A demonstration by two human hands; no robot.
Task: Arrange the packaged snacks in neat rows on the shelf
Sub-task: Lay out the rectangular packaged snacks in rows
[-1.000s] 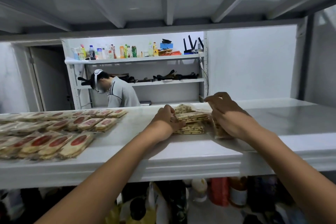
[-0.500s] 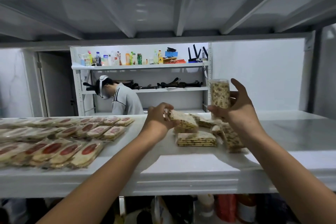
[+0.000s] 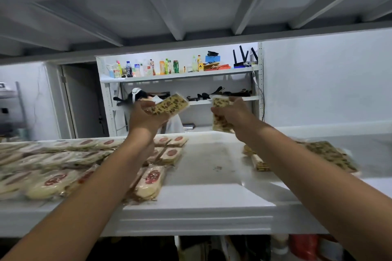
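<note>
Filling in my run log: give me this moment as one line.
left hand: grips speckled snack, aloft | right hand: grips second speckled snack, aloft | shelf: red-label packs in rows left, speckled pile right

One clear-wrapped speckled pack tilts in the left hand and a second speckled pack stands on end in the right hand, both above the white shelf, where red-labelled packs lie in rows at left and loose speckled packs at right.
</note>
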